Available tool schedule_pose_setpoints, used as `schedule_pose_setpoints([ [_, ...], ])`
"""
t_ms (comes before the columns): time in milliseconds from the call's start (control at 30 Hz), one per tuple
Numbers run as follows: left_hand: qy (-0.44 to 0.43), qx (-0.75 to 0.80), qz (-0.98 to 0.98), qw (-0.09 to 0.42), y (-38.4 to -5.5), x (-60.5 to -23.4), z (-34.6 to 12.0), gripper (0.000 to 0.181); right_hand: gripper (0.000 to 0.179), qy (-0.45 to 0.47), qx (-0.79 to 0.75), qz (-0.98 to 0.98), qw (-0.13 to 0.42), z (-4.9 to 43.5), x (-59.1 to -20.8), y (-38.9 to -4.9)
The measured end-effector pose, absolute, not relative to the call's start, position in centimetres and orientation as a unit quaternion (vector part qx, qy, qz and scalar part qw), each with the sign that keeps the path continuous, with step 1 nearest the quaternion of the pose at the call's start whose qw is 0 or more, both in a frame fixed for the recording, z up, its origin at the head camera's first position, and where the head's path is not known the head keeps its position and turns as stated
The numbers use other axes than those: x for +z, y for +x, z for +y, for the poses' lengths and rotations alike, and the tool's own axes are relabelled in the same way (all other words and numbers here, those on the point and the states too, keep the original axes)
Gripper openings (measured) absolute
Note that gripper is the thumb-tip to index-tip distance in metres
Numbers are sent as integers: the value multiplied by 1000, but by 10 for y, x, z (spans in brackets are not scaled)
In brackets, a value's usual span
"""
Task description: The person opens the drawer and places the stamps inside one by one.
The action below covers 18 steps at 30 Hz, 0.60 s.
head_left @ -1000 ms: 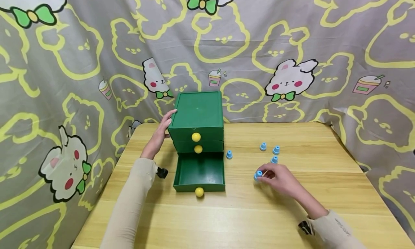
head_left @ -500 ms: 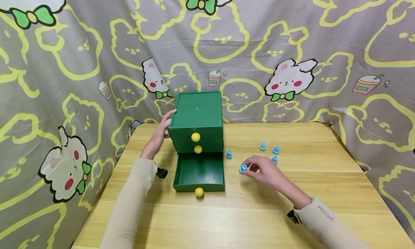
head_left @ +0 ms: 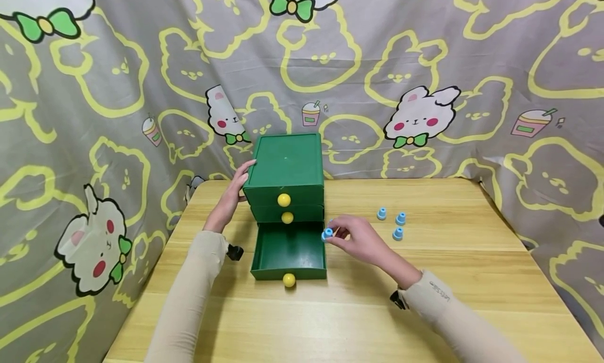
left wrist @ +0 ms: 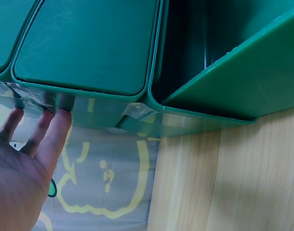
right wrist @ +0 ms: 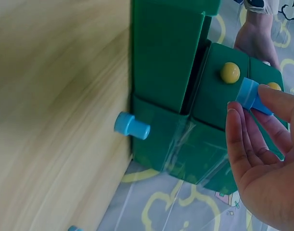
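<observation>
A green cabinet of three drawers [head_left: 284,163] with yellow ball knobs stands on the table, its bottom drawer [head_left: 309,274] pulled out and bare inside. My left hand [head_left: 230,196] rests against the cabinet's left side; in the left wrist view its fingers [left wrist: 54,139] reach straight onto the wall. Between thumb and fingertips, my right hand [head_left: 360,240] pinches a small blue stepped plug [right wrist: 247,93], wide at one end and narrower at the other. In the head view that plug overlaps the drawer's right rim. A second blue plug [right wrist: 131,126] stands beside the cabinet, mostly hidden behind the right hand in the head view.
Farther right on the wooden table [head_left: 368,321] stand three more blue plugs, among them a front one [head_left: 398,233] and a left one [head_left: 381,213]. A grey patterned curtain [head_left: 349,79] hangs behind the table and at its sides.
My right hand has carried the pinched blue plug leftward across the table to the drawer's right rim. The left hand and the cabinet have stayed in place.
</observation>
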<state>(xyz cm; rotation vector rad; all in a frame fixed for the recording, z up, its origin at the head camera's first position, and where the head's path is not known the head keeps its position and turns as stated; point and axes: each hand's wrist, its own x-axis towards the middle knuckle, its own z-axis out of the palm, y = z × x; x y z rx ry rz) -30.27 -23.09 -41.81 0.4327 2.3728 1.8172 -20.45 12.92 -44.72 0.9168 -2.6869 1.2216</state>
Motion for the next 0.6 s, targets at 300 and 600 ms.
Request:
schedule_pose_setpoints([
  [300,141,599,786,52,-312,-432,-237,52,10,297,404,-865,1,103,-448,-215],
  [600,143,597,787,51,-314,-432,-236,52,11,290,398,-870,-17,80,-456,-226],
])
